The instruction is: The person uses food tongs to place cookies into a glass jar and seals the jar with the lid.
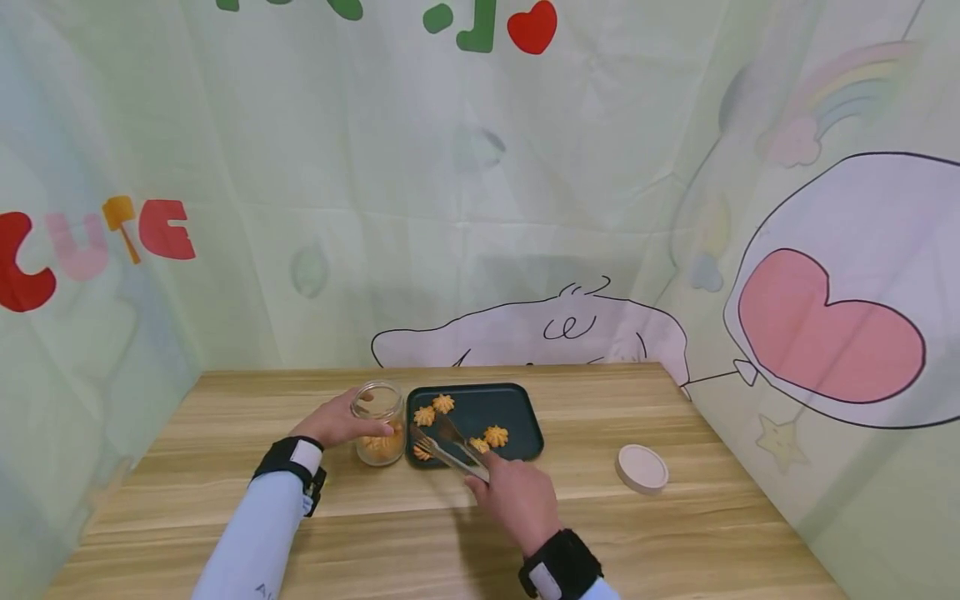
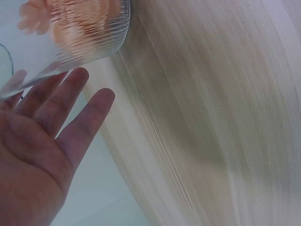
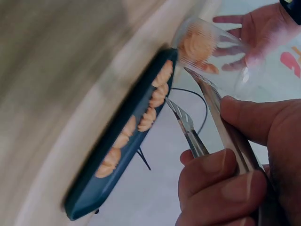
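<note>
My left hand (image 1: 337, 419) is round a clear glass jar (image 1: 390, 404), thumb across its front and fingers on the far side. In the left wrist view, the lower fingers (image 2: 77, 125) stretch out beside the jar's ribbed wall. Several ridged, flower-shaped cookies (image 1: 381, 442) lie in the jar. With my right hand (image 1: 517, 500) I grip metal tongs (image 1: 455, 461). Their tips stand apart with nothing between them in the right wrist view, beside the dark tray (image 1: 502, 408) and near the jar. On the tray lie several more cookies (image 1: 496, 436).
A round pale lid (image 1: 642, 468) lies on the wooden table (image 1: 600, 542), right of the tray. Printed cloth (image 1: 360, 208) hangs behind the table and along both sides.
</note>
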Action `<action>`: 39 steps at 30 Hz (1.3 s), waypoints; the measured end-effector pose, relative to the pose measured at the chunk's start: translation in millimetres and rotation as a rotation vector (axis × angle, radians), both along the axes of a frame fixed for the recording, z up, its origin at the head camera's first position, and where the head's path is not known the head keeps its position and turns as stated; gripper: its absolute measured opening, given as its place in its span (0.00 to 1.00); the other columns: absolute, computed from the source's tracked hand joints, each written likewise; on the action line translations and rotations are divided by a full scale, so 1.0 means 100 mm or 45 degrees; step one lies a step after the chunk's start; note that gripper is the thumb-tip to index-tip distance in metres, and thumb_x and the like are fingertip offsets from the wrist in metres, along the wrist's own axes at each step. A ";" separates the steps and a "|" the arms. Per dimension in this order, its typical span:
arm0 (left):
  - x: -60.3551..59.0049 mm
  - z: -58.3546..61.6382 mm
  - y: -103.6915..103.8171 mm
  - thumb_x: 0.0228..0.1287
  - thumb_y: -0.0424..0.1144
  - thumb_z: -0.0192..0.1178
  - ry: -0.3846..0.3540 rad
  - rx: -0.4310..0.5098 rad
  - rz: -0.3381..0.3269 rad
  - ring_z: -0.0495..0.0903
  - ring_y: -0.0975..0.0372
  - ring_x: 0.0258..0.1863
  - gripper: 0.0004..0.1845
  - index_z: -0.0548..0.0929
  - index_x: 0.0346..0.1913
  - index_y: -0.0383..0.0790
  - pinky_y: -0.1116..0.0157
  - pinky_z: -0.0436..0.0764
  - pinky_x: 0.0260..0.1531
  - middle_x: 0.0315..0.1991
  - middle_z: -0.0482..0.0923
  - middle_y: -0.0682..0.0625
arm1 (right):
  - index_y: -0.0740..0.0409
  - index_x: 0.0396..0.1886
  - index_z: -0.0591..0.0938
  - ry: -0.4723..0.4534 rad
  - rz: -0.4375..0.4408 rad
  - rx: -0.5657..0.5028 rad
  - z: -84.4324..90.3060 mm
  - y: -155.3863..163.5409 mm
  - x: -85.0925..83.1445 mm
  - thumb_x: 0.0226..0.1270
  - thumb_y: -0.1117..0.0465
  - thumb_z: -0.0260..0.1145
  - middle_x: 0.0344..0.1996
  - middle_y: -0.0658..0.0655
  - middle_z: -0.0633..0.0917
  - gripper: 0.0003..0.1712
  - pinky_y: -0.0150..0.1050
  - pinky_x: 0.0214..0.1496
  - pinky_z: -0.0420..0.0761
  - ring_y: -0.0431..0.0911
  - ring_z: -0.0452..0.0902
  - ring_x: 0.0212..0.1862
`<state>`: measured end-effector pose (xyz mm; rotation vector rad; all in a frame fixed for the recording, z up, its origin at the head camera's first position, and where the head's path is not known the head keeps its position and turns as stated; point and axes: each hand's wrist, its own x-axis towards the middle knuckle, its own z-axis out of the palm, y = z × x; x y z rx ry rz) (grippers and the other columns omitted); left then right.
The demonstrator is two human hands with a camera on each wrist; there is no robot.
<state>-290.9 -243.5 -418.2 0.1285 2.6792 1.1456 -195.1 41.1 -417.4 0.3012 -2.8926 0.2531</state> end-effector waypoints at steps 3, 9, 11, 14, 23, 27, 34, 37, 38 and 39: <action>0.00 0.00 0.00 0.52 0.60 0.71 -0.004 0.003 -0.001 0.69 0.39 0.66 0.51 0.62 0.72 0.35 0.42 0.72 0.60 0.67 0.68 0.31 | 0.51 0.42 0.85 0.007 -0.020 0.007 -0.09 -0.01 0.02 0.58 0.43 0.71 0.14 0.53 0.78 0.20 0.40 0.15 0.64 0.45 0.72 0.16; 0.01 0.02 0.01 0.51 0.60 0.71 0.002 -0.007 0.000 0.69 0.39 0.66 0.51 0.62 0.71 0.35 0.42 0.71 0.61 0.67 0.68 0.30 | 0.51 0.44 0.84 0.036 -0.108 0.002 -0.19 -0.02 0.00 0.58 0.45 0.71 0.14 0.55 0.78 0.20 0.42 0.14 0.66 0.48 0.74 0.16; 0.02 0.03 0.01 0.52 0.60 0.70 0.000 -0.007 0.000 0.69 0.39 0.66 0.51 0.62 0.71 0.35 0.42 0.71 0.61 0.67 0.68 0.31 | 0.51 0.44 0.84 0.057 -0.119 0.013 -0.19 -0.02 -0.01 0.58 0.45 0.71 0.13 0.55 0.78 0.19 0.42 0.14 0.66 0.48 0.73 0.16; 0.03 0.05 0.02 0.52 0.60 0.70 -0.004 -0.009 0.000 0.69 0.39 0.66 0.50 0.62 0.71 0.35 0.42 0.71 0.61 0.67 0.68 0.30 | 0.52 0.44 0.84 0.075 -0.121 0.021 -0.19 -0.02 -0.02 0.58 0.45 0.71 0.14 0.55 0.79 0.20 0.42 0.14 0.67 0.48 0.74 0.16; 0.03 0.05 0.02 0.52 0.59 0.71 -0.005 -0.010 0.005 0.70 0.40 0.64 0.50 0.63 0.71 0.34 0.42 0.72 0.60 0.66 0.69 0.29 | 0.53 0.43 0.84 0.062 -0.109 0.014 -0.18 -0.02 -0.05 0.58 0.46 0.72 0.14 0.53 0.79 0.19 0.41 0.16 0.68 0.47 0.74 0.17; 0.03 0.04 0.01 0.52 0.60 0.70 -0.005 -0.009 0.003 0.70 0.39 0.64 0.50 0.63 0.70 0.34 0.42 0.72 0.60 0.65 0.69 0.29 | 0.53 0.42 0.84 0.056 -0.121 0.016 -0.17 -0.04 -0.04 0.57 0.47 0.72 0.14 0.53 0.79 0.19 0.41 0.15 0.68 0.47 0.74 0.17; 0.05 0.08 0.02 0.53 0.59 0.70 -0.004 -0.005 -0.003 0.70 0.40 0.65 0.49 0.63 0.71 0.34 0.43 0.71 0.61 0.67 0.68 0.30 | 0.52 0.42 0.84 0.039 -0.130 0.007 -0.17 -0.05 -0.05 0.57 0.47 0.72 0.15 0.55 0.80 0.18 0.43 0.16 0.69 0.48 0.75 0.17; 0.08 0.10 0.02 0.54 0.58 0.70 0.004 -0.005 -0.012 0.70 0.40 0.65 0.49 0.62 0.71 0.33 0.43 0.71 0.61 0.67 0.68 0.30 | 0.52 0.43 0.84 0.029 -0.135 0.010 -0.18 -0.06 -0.06 0.58 0.46 0.72 0.16 0.55 0.81 0.19 0.43 0.16 0.69 0.48 0.76 0.18; 0.09 0.10 0.03 0.54 0.58 0.70 0.008 -0.008 -0.016 0.70 0.39 0.65 0.50 0.62 0.71 0.33 0.42 0.72 0.61 0.67 0.68 0.30 | 0.52 0.43 0.84 0.026 -0.136 0.010 -0.18 -0.06 -0.06 0.58 0.46 0.72 0.16 0.55 0.81 0.19 0.43 0.16 0.69 0.48 0.76 0.18; 0.09 0.11 0.03 0.53 0.59 0.70 0.009 -0.007 -0.014 0.70 0.39 0.65 0.50 0.62 0.71 0.33 0.42 0.72 0.61 0.67 0.68 0.30 | 0.52 0.44 0.84 0.022 -0.137 0.011 -0.18 -0.06 -0.06 0.58 0.46 0.72 0.17 0.55 0.81 0.19 0.43 0.17 0.69 0.48 0.76 0.18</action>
